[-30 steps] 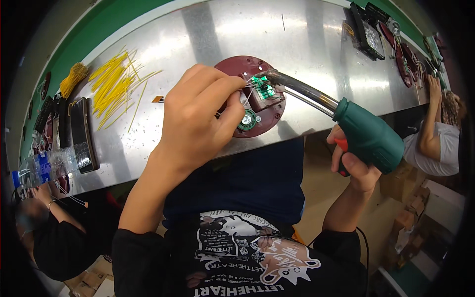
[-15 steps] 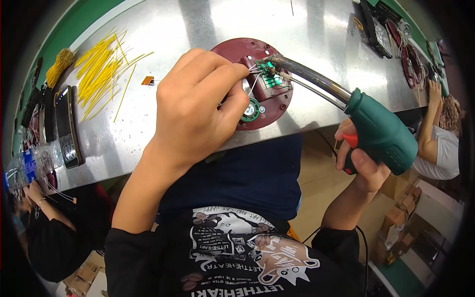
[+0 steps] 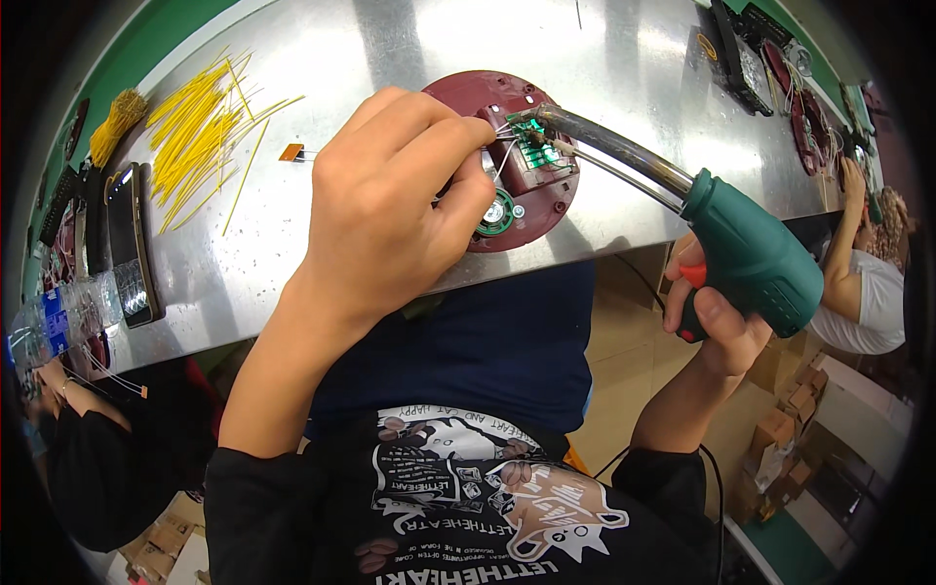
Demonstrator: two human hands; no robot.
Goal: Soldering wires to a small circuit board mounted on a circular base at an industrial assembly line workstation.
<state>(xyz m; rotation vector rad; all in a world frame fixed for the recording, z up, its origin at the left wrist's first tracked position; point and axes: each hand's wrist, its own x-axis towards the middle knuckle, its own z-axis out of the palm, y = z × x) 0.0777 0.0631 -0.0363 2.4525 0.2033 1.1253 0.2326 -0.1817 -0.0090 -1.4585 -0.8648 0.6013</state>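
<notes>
Left fingers [image 3: 476, 135] pinched white wires [image 3: 504, 160] beside the circuit board [image 3: 536, 156]; right fingers [image 3: 675, 294] gripped the soldering gun [image 3: 759, 255]. Hand tremor could have displaced wires or scorched the board.

A dark smartphone [image 3: 125, 224] is seen at the left, partly overlapped by a blue-capped clear plastic bottle [image 3: 56, 317]. Cardboard boxes [image 3: 775, 429] are piled lower right; a co-worker [image 3: 866, 300] in white is seen above them.
</notes>
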